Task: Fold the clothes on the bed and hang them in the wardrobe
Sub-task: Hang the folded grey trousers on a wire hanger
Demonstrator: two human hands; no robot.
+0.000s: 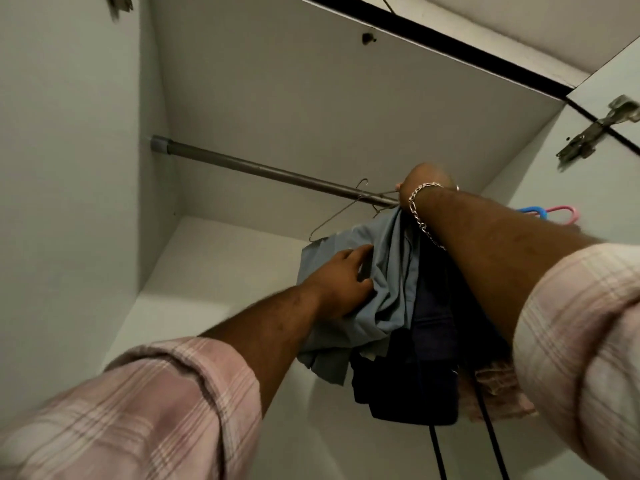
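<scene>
I look up into a white wardrobe. A grey rail [263, 168] runs across it. From the rail's right part hangs a grey-blue garment [384, 271]. My right hand [427, 183], a chain bracelet on its wrist, is raised to the rail and closed at the top of that garment, where a wire hanger's hook shows. My left hand [341, 282] grips the garment's cloth lower down on its left side. An empty wire hanger [341, 209] hangs just left of my right hand. A dark navy garment [426, 358] hangs right beside the grey-blue one.
A pink checked cloth [498, 393] hangs behind my right forearm. Blue and pink plastic hangers [550, 213] sit at the rail's right end. A door hinge [599, 129] is at the upper right. Two dark straps [491, 441] dangle below the clothes.
</scene>
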